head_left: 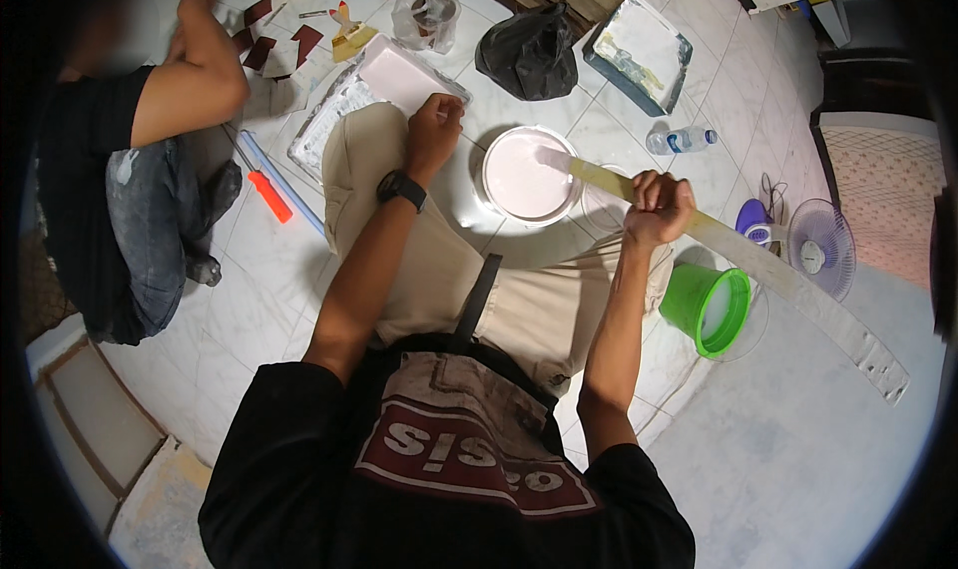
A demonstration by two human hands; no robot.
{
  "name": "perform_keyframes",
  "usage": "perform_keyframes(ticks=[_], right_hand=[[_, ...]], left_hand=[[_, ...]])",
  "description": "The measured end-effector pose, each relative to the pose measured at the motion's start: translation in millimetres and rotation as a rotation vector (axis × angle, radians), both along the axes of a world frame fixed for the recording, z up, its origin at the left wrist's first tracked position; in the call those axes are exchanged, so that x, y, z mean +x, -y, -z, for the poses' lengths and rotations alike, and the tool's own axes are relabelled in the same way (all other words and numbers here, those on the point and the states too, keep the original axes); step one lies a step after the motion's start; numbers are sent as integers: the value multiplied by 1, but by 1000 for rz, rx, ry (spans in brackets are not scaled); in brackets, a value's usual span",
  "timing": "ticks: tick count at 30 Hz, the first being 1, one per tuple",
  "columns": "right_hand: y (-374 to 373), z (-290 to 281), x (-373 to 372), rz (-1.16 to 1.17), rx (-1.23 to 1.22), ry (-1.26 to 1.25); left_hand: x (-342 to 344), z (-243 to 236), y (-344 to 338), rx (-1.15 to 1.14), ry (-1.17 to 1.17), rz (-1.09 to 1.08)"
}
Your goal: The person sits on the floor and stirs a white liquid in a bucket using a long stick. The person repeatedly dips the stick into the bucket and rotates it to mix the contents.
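My right hand (661, 208) grips a long pale flat strip (768, 270), whose left end dips into a white bucket of pale pink paint (519, 180). The strip's other end reaches out to the lower right. My left hand (434, 135) is raised beside my bent knee, at the near right corner of a paint tray (394, 67) with pale pink paint in it. Its fingers are curled, and I cannot make out what, if anything, is in them.
At the left, another person (120, 200) crouches by scrapers (267, 192) and sandpaper pieces (261, 52). Around me are a black bag (524, 55), a second tray (639, 55), a plastic bottle (679, 140), a fan (818, 250) and a green bucket (689, 304).
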State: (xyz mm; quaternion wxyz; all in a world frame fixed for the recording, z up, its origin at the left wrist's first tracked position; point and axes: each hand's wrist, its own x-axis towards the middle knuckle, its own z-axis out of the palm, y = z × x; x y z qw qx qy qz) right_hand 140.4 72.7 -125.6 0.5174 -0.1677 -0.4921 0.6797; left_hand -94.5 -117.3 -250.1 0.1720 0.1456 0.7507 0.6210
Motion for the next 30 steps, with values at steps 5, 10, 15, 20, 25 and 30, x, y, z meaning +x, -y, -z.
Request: perform_keyframes(ticks=[5,10,15,20,25,30], right_hand=[[20,45,-9,22,45,221],[28,48,-8,-27,-117,160],[22,59,2,77,-393,15],[-6,29,15,176,-437,-58],[-15,-16,26,101,-315,-96],[-7,-2,10,-2,-20,-55]], left_hand=[[2,-7,4,-64,12,29],[0,1,3,-48,-56,8],[0,4,-1,-65,-61,32],[-3,18,0,2,-101,68],[1,10,-2,-34,-64,92],[4,4,-4,-15,-68,111]])
